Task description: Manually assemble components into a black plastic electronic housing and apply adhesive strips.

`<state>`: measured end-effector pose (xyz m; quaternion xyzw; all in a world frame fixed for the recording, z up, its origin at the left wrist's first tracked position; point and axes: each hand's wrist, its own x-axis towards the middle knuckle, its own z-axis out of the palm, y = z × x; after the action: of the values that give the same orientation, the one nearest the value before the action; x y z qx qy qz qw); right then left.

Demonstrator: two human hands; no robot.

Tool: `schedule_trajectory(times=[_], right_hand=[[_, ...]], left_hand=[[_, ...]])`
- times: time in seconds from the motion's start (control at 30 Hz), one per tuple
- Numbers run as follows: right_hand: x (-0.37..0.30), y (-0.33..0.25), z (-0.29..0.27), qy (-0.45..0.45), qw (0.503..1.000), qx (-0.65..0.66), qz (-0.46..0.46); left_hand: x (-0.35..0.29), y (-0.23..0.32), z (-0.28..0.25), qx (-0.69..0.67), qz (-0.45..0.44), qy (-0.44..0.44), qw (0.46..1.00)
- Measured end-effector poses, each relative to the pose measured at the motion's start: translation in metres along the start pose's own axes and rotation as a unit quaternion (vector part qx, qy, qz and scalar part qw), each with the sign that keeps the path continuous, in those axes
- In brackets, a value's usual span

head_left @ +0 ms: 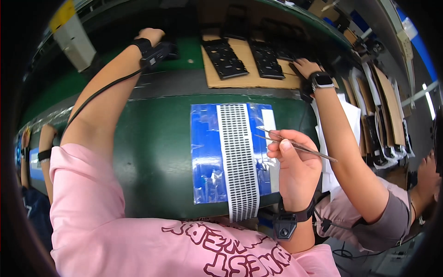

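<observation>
With the tweezers (295, 145) pinched in the right hand (297, 168) over the white strip of small dark pads (237, 157) at frame centre, a pad could be misgrabbed, while the left hand (150, 36), upper left, cannot be read.

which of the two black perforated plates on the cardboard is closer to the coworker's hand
The right-hand black plate; the co-worker's hand with the watch rests just beside it, while the left plate lies farther off.
</observation>
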<state>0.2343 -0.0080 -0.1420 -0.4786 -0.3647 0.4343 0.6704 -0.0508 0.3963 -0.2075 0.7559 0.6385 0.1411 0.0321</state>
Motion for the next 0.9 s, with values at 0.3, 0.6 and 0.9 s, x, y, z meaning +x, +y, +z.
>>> schedule_trajectory(times=[0.3, 0.6, 0.9], right_hand=[[0.020, 0.043, -0.029, 0.039, 0.996, -0.074, 0.041], [0.033, 0.057, -0.033, 0.023, 0.999, -0.007, 0.049], [0.033, 0.052, -0.039, 0.030, 0.996, -0.040, 0.070]], left_hand=[[-0.069, 0.157, -0.004, 0.007, 0.012, -0.129, 0.992], [-0.149, 0.124, -0.046, -0.645, -0.062, -0.055, 0.759], [-0.310, 0.144, -0.111, -0.761, -0.126, -0.130, 0.623]])
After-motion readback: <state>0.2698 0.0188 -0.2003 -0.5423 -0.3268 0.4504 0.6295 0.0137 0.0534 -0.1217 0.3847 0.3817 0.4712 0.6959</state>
